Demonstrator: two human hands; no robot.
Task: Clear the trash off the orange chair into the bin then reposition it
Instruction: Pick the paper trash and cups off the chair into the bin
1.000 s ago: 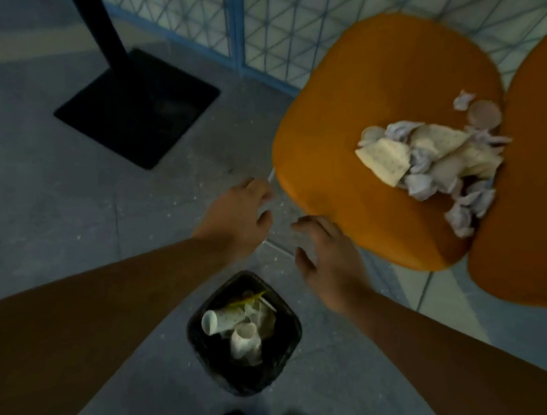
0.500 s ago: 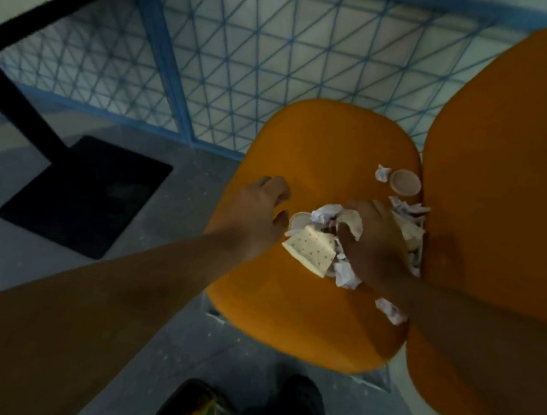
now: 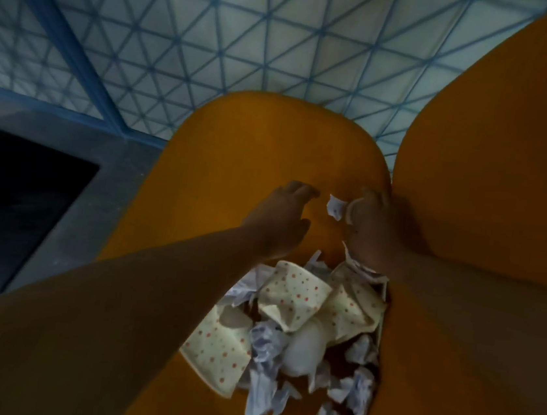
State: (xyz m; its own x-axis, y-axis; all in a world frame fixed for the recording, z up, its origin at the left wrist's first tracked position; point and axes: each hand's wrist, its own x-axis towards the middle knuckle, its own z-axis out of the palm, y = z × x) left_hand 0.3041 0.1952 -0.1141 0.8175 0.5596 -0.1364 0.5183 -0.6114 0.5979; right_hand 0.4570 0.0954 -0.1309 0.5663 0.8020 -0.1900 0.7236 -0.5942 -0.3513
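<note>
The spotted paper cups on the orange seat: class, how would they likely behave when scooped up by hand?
The spotted paper cups look flattened and creased, so probably light and floppy, yielding under grip. Lying among crumpled paper scraps, they would likely slide across the smooth orange seat rather than roll.

No words, labels, brands or numbers can be read anywhere in this view. The cream paper wrappers (image 3: 292,298) lying just below the fingers carry only a pattern of small red and orange dots, not letters. The crumpled white paper scraps (image 3: 267,343) around them show faint bluish marks, too blurred to tell whether they are print. The orange plastic chair seat (image 3: 237,155) is plain.
</note>
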